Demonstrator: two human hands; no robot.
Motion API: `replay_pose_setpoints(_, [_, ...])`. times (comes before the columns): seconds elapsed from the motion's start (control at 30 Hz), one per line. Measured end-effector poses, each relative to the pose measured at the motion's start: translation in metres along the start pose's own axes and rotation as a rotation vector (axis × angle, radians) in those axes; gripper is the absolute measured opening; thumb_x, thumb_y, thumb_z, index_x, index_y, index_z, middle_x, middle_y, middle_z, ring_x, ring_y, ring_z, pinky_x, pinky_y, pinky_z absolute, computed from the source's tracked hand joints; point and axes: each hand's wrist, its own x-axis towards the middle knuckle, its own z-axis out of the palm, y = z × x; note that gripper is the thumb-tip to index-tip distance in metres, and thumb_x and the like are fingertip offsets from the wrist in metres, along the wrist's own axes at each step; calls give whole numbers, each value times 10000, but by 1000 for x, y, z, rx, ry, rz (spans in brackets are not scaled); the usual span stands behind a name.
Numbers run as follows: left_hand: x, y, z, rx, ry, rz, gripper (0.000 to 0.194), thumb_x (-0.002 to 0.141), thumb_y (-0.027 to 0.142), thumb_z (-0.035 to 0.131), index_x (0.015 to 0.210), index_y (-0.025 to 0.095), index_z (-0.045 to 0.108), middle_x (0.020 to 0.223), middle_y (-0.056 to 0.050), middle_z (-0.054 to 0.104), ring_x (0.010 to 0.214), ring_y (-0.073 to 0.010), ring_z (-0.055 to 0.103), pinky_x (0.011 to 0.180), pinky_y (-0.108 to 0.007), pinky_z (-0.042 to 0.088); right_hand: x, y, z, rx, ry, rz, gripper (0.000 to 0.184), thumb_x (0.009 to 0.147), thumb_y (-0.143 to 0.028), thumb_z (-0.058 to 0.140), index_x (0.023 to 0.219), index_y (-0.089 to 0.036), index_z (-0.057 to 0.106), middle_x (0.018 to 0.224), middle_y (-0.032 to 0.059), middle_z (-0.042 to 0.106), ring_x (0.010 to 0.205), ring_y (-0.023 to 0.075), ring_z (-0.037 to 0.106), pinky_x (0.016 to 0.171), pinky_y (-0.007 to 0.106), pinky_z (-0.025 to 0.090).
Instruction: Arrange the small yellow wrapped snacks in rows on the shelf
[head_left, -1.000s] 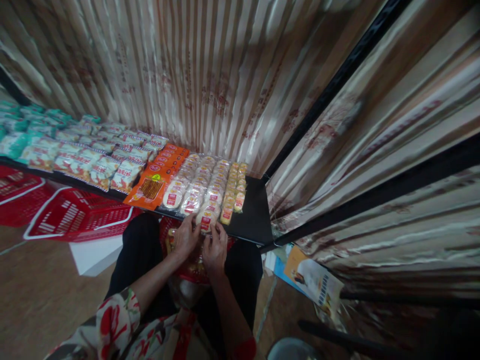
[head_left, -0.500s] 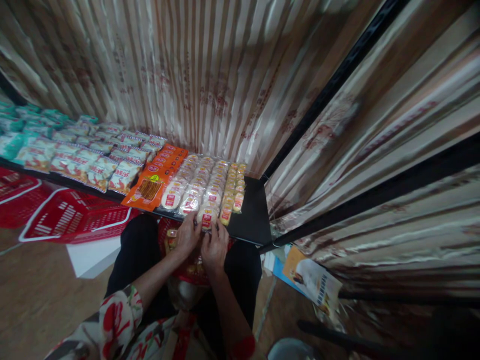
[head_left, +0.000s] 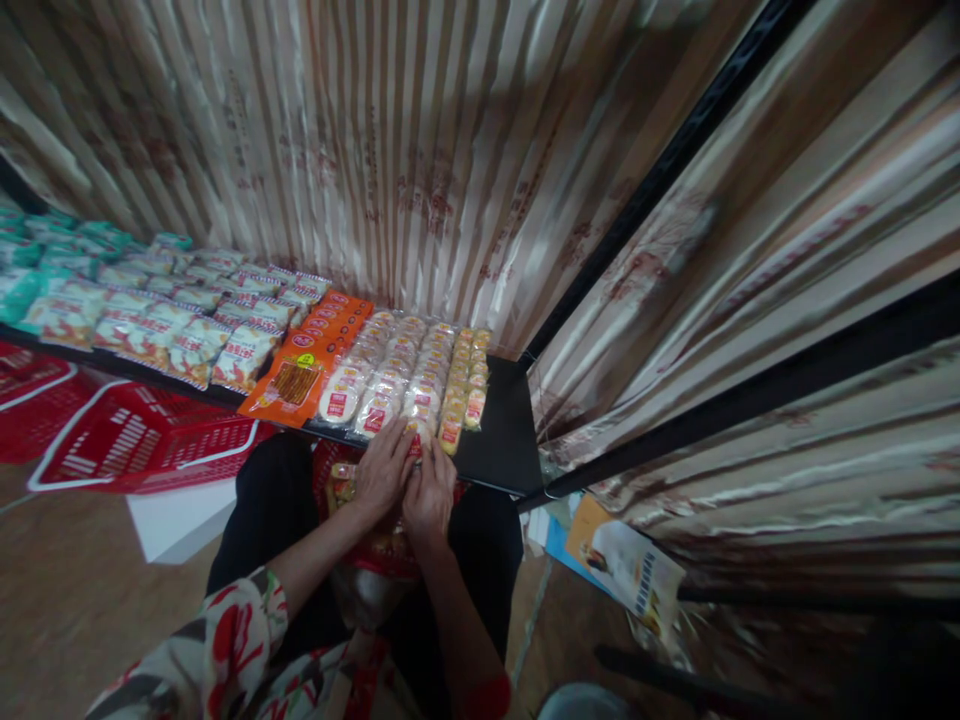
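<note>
Between my legs, both hands reach the front edge of a black shelf (head_left: 501, 462). My left hand (head_left: 381, 472) and my right hand (head_left: 429, 497) hold a wrapped round cracker (head_left: 418, 433) from its two sides, at the front of the third column. Their fingers cover most of it. To the left stand two columns of similar round crackers (head_left: 341, 395), overlapping in clear wrappers. Small yellow packets (head_left: 451, 430) form narrow rows just right of my fingers. Under my wrists, a red basket (head_left: 324, 468) in my lap contains small yellow-wrapped pieces.
An orange snack bag (head_left: 319, 365) lies left of the crackers. Beyond it are white snack packets (head_left: 244, 357) and teal packets (head_left: 45, 250). Red baskets (head_left: 180, 435) sit below the shelf. A striped curtain (head_left: 420, 150) hangs behind; a dark pole (head_left: 637, 215) slants at right.
My left hand has slid forward and right over the cracker, covering more of it. My right hand stays at its right side. The view has shifted slightly.
</note>
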Motion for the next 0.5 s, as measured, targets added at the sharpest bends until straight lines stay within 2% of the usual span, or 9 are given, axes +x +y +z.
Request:
replay_pose_setpoints(0.17, [2,-1,10,-74,-3,-33,389,945,234,422,1311,144,520,1453,-146,458,1371,-247,399,1113,-444,396,4,10,-4,10,66,-5,430,956,-216,314,1309,-113,536,1400,181,484,1317,262,383,1034,496,390])
replay_pose_setpoints(0.3, [7,0,16,-151,8,-60,402,925,141,396,1306,162,521,1484,-126,420,1407,-226,335,1139,-449,361,17,25,-7,-6,162,62,451,962,-293,315,1328,-107,502,1433,206,434,1352,284,326,1047,546,348])
replay_pose_setpoints(0.4, [12,0,18,-202,-16,-49,467,874,46,387,1298,178,530,1522,-107,361,1438,-220,263,1148,-456,343,28,36,-9,2,147,104,473,965,-327,300,1346,-108,476,1455,209,402,1361,283,313,1058,550,332])
replay_pose_setpoints(0.5, [16,0,19,-226,-11,-50,469,858,24,382,1276,159,546,1539,-132,318,1449,-240,226,1149,-466,333,38,44,-10,12,141,131,482,969,-348,289,1350,-112,467,1464,211,385,1372,285,308,1059,547,331])
